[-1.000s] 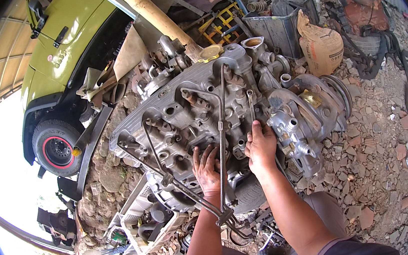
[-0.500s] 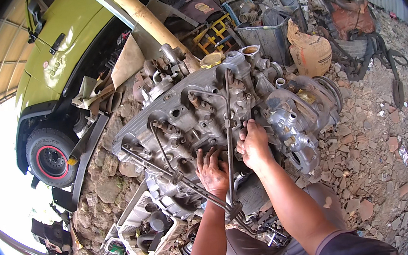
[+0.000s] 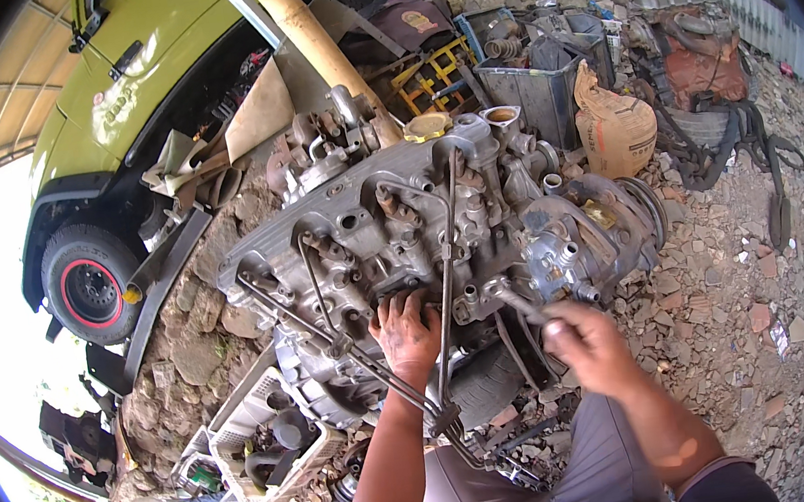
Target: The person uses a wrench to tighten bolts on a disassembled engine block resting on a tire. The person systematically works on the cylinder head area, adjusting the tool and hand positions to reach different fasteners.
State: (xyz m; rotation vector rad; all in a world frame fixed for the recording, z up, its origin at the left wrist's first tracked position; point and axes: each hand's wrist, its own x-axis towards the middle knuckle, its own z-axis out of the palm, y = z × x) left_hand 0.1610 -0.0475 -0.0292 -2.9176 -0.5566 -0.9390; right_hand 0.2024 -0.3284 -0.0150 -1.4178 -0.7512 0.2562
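A large grey metal engine (image 3: pixel 293 209) lies in front of me, with several thin metal fuel pipes (image 3: pixel 450 285) running across its near side. My left hand (image 3: pixel 407 335) rests on the engine's lower side between two pipes, its fingers slightly spread and bent over an edge, the tips partly hidden. Farther right, my right hand (image 3: pixel 581 345) is closed round the handle of a wrench (image 3: pixel 525 307). The wrench's head meets the engine's lower right side, near a bolt; motion blurs the hand and tool somewhat.
Left of the engine stand a green vehicle (image 3: pixel 109 116) and a rock wall. A white plastic crate (image 3: pixel 320 446) with parts sits at lower left. Behind are a grey bin (image 3: pixel 532 87) and a paper sack (image 3: pixel 614 128). Rubble (image 3: pixel 726 313) covers the ground at right.
My right hand has left the engine's side and moved down and right; a wrench now shows in it, its head against the engine. My left hand stays at nearly the same spot.
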